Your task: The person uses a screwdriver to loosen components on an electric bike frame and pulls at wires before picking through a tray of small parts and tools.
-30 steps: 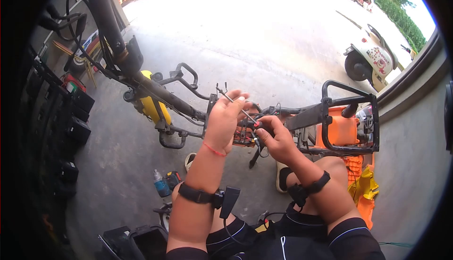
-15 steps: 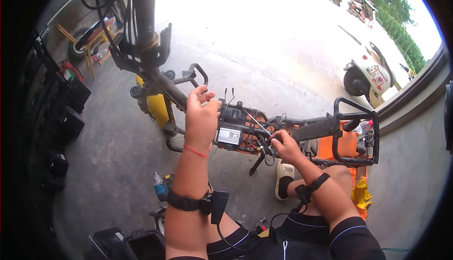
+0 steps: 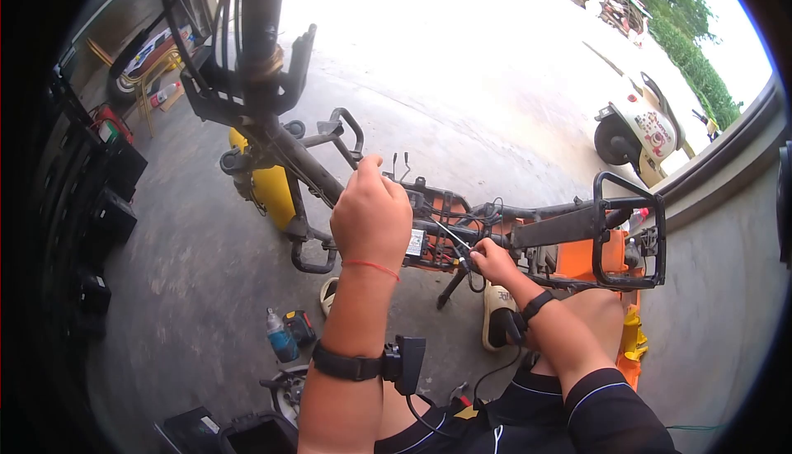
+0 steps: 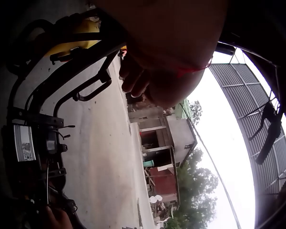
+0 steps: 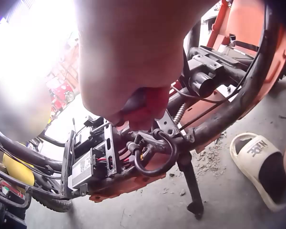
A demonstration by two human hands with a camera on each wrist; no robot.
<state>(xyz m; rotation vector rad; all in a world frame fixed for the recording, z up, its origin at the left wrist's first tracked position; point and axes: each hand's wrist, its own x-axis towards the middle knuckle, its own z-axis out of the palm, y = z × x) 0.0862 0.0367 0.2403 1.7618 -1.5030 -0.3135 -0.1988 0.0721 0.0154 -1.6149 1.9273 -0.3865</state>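
Observation:
A stripped scooter frame [image 3: 544, 231] stretches across the floor in front of me. My right hand [image 3: 495, 261] grips a screwdriver [image 3: 452, 234] by its handle, which the fingers mostly hide. Its thin metal shaft points up and left, over the wiring and black parts in the middle of the frame. My left hand [image 3: 371, 219] is raised near the front of the frame, back of the hand up, with loosely bent fingers [image 4: 133, 78] and nothing seen in them. Below that hand, a silver control box [image 5: 83, 169] is mounted beside red wires and a looped black cable [image 5: 157, 169].
A blue power drill [image 3: 282, 340] stands on the floor at left, with a battery [image 3: 299, 327] beside it. Black boxes [image 3: 111, 219] line the left side. A white scooter [image 3: 643, 128] is parked at right. Orange panels [image 3: 590, 256] lie behind the frame's rear rack.
My left hand has come off the screwdriver shaft, moved left, then back slightly right. The right hand has gone down and right with the screwdriver. The head view has shifted.

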